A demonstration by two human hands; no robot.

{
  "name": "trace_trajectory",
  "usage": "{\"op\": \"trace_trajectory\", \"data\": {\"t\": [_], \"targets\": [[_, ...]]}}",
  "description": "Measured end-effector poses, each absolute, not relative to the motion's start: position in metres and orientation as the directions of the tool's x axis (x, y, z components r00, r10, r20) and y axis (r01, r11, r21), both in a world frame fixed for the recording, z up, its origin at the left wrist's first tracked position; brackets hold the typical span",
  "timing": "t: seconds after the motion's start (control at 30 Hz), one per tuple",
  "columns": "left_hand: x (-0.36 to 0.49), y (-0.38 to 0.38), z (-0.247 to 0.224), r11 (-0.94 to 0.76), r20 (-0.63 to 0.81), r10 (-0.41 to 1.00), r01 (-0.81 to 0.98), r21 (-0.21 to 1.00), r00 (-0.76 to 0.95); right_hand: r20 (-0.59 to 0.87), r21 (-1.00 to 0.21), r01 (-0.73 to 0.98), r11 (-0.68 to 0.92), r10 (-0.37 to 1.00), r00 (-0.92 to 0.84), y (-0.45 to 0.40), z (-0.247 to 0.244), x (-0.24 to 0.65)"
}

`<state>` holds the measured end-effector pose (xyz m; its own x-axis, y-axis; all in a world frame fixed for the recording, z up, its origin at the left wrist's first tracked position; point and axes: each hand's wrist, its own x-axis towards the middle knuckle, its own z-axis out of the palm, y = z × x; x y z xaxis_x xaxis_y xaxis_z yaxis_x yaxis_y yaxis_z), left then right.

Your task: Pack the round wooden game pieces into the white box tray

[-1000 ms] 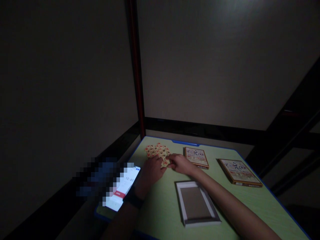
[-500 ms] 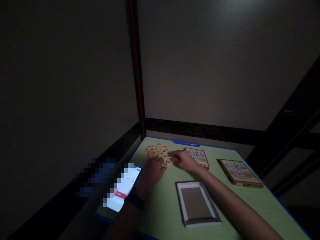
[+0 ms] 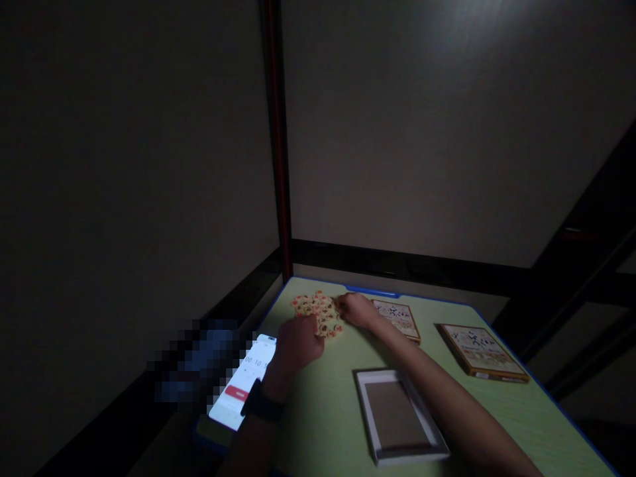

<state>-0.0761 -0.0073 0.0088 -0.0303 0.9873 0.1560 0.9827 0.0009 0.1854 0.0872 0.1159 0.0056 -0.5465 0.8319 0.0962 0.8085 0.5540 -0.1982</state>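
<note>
A loose heap of round pale Chinese chess pieces (image 3: pixel 325 315) with red and black markings lies at the far left of the table. At the heap's near side is my left hand (image 3: pixel 299 339), its fingers curled, with a dark band on the wrist. My right hand (image 3: pixel 356 309) reaches over the table to the heap's right edge, its fingers bent together against the pieces. Whatever lies under or between the fingertips of either hand is too small and dark to make out.
An open shallow box tray (image 3: pixel 397 414) lies under my right forearm. Two flat printed boxes (image 3: pixel 397 319) rest farther back and to the right. A lit phone (image 3: pixel 243 384) showing a timer is beside my left wrist. Walls stand beyond the green table (image 3: pixel 330 397).
My right hand has shifted slightly up along the heap's edge. The left hand has turned and curled more at the near side. Some pieces have moved closer together; the view has tilted slightly.
</note>
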Motion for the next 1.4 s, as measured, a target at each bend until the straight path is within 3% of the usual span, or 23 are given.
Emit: {"op": "trace_trajectory", "data": {"t": [0.27,0.57,0.77,0.97,1.4], "targets": [[-0.077,-0.004,0.014,0.126,0.129,0.981,0.982,0.138,-0.144,0.089,-0.196,0.789,0.582,0.812,-0.577,0.125,0.004,0.093],[-0.043,-0.026,0.01,-0.352,0.353,0.897,0.913,0.204,0.267,0.112,-0.205,0.794,0.572,0.82,-0.562,0.135,0.01,0.105],[-0.033,-0.031,-0.006,-0.517,0.339,0.833,0.834,0.194,0.437,0.049,-0.243,0.741,0.626,0.771,-0.635,0.137,0.016,0.106],[-0.023,-0.035,-0.013,-0.617,0.29,0.777,0.767,0.175,0.558,0.017,-0.236,0.713,0.66,0.736,-0.676,0.138,0.019,0.095],[-0.014,-0.042,-0.012,-0.686,0.246,0.721,0.716,0.129,0.647,0.004,-0.208,0.655,0.727,0.67,-0.742,0.128,0.026,0.097]]}}
